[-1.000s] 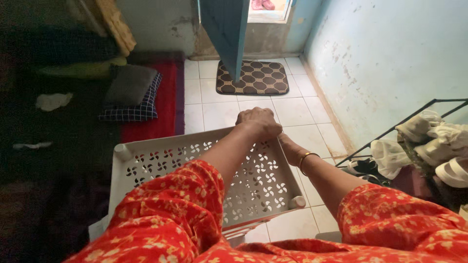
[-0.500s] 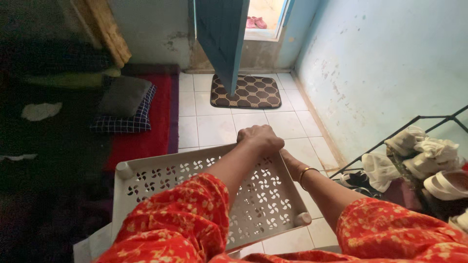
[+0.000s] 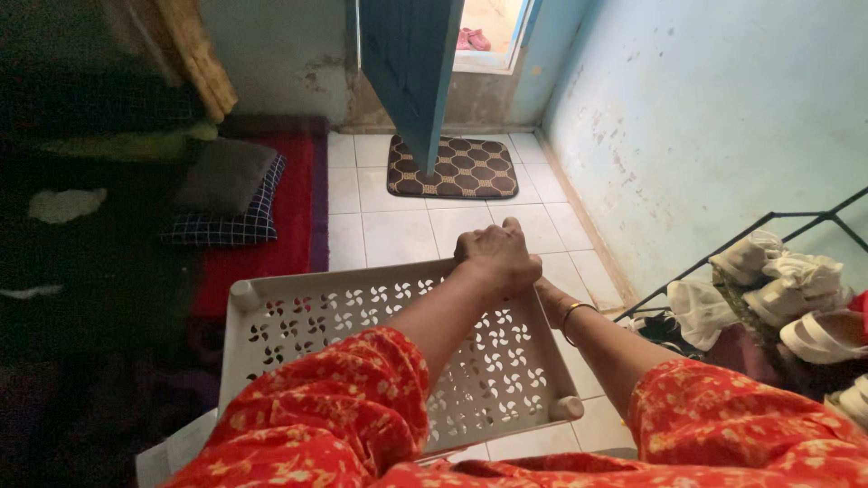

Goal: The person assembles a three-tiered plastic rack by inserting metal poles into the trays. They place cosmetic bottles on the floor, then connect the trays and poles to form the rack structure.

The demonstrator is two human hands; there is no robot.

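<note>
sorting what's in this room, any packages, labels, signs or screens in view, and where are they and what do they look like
None that the head view shows: no package, label, sign or screen.
Nearest things: a white perforated plastic shelf tray gripped at its far corner by the left hand, with the right hand just under that corner.

A brown mat [image 3: 452,168] with ring shapes lies on the white tile floor [image 3: 398,237] by the blue door [image 3: 411,63], a checked pillow [image 3: 226,217] rests on a red rug [image 3: 294,212], and what may be pale shoes [image 3: 787,289] sit on a black rack [image 3: 796,217].
</note>
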